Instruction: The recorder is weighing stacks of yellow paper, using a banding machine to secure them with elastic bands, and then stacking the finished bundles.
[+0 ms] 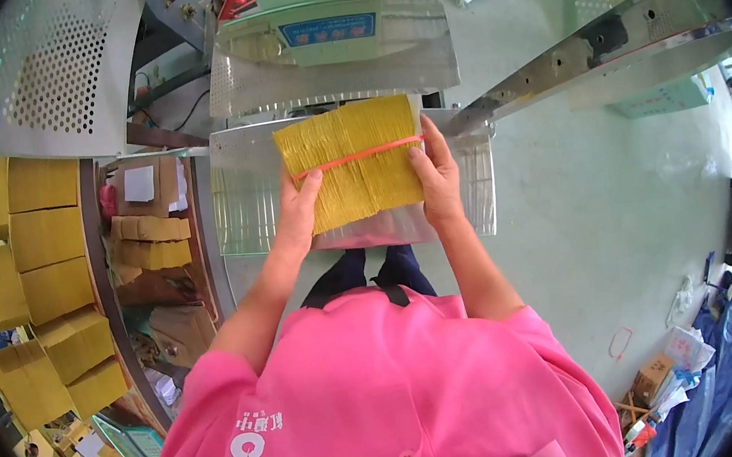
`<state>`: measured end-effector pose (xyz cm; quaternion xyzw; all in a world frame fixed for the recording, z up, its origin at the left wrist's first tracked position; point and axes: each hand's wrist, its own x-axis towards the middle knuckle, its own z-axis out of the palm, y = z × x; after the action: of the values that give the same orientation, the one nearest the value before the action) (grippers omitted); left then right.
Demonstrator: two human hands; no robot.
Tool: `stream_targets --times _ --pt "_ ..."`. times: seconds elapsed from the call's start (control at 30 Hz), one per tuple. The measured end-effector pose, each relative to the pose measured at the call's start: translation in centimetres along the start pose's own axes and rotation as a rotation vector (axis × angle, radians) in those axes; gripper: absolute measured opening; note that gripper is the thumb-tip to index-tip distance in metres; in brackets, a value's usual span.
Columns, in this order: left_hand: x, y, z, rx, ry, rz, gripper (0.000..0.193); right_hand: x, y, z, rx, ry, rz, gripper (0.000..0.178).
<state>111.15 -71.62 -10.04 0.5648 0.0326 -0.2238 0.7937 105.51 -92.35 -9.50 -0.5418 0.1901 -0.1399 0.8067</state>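
Holds a yellow paper stack with a red band, gripped at both ends by the left hand and the right hand. Sits between them, touching both, over the shiny metal table, running longest from hand to hand and slanting away at the right.

You've got loads of room over the floor off your right hand, but that metal beam blocks things ahead, yellow stacks far left.
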Motion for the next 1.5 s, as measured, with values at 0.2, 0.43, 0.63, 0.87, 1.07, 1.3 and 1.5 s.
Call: stream_targets --times 0.2,0.43,0.63,0.87,1.07,1.3,1.5 --pt "0.5 0.3 -1.6 0.127 -0.031 0.003 0.058 0.1 0.4 -0.1 -0.453 -0.113 -0.188 0.059" --pt "3.0 1.3 -5.2 -0.159 0.011 -0.243 0.072 3.0 -3.1 -5.1 -0.287 0.068 0.013 0.06" --pt "4.2 -1.0 -6.0 -0.224 -0.055 -0.242 0.058 2.6 9.8 -2.0 -0.025 0.113 0.171 0.053" --pt "-3.4 -4.0 0.0 -0.147 -0.125 -0.391 0.059 -10.6 7.4 -7.7 -0.182 0.243 0.045 0.044" --pt "-12.6 -9.2 14.3 -0.019 -0.263 -0.569 0.059 -23.9 2.8 -20.7 0.252 0.403 0.124 0.044" --pt "-21.3 -22.0 33.0 0.15 -0.638 -0.745 0.066 -38.5 0.5 -39.0 0.343 0.715 0.018 0.047" --pt "-26.1 -30.7 46.5 0.307 -0.755 -0.867 0.057 -44.9 -5.4 -53.5 0.502 0.854 0.184 0.049"
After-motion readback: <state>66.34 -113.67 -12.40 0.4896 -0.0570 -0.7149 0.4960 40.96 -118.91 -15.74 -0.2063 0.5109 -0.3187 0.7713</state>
